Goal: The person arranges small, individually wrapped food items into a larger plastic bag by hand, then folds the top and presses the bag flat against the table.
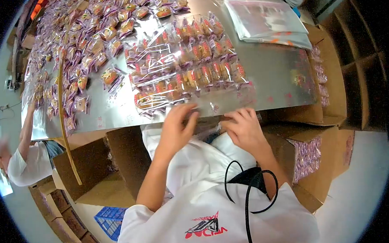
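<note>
A large clear plastic bag (208, 100) lies flat on the metal table, filled with rows of small wrapped pastries (197, 78). Its loose end reaches the table's front edge, towards my body. My left hand (177, 124) is at that edge just left of the loose end, thumb and fingers apart with nothing visible between them. On the other side, my right hand (244, 127) has its fingers bent over clear film at the edge, seemingly gripping it. The fingertips are partly hidden, and glare covers the bag's left half.
Many loose wrapped pastries (91, 48) cover the table's left and back. A stack of clear bags (266, 20) lies at the back right. Cardboard boxes (105, 169) stand below the table, one box (307, 158) holding packed goods. Another person (29, 161) reaches in at left.
</note>
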{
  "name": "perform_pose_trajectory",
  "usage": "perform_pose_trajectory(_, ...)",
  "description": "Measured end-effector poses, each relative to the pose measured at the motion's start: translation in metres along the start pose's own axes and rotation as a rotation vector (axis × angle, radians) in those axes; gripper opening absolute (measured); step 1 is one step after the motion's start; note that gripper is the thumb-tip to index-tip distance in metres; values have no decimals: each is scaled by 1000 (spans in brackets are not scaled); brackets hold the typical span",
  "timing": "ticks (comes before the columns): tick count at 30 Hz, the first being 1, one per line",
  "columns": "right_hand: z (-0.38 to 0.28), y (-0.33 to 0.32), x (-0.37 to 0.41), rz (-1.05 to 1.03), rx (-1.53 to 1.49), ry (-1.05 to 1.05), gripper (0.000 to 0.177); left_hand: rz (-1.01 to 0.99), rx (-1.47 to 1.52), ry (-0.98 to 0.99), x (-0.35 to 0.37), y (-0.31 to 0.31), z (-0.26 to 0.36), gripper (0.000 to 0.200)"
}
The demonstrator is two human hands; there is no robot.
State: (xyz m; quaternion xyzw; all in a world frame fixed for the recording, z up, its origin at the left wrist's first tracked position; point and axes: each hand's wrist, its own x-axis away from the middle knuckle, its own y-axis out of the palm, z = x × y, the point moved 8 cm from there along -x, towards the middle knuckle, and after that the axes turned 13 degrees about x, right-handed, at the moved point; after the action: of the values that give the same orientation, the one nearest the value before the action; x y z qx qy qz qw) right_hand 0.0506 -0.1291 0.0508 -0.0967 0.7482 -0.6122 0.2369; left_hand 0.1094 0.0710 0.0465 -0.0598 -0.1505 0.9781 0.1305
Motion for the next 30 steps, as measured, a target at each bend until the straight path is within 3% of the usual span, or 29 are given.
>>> perform_pose_trajectory(3,-13,2,-11,-26,-230,-14,23,197,22,36,39,-46,-4,19)
perform_pose_trajectory(7,-81,4,-29,4,-438,-149,22,753,-311,65,102,-97,-14,36)
perform_pose_trajectory(8,-97,12,-33,42,-453,-162,22,767,-458,15,113,-101,-28,46)
perform_pose_trajectory(11,-135,25,-51,73,-455,-140,26,578,659,-462,139,-83,-113,45)
perform_pose_trajectory(12,-143,32,-57,74,-443,-133,28,492,956,-528,141,-69,-104,43)
perform_pose_trajectory(13,-150,39,-62,73,-433,-126,29,442,1032,-476,140,-63,-93,42)
perform_pose_trajectory(19,-163,50,-71,53,-471,-88,22,427,1013,-539,147,-63,-91,50)
perform_pose_trajectory(24,-161,57,-70,49,-561,17,16,300,1032,-557,150,-50,-90,54)
perform_pose_trajectory(30,-161,43,-71,102,-594,-40,16,262,1141,-503,142,-46,-83,59)
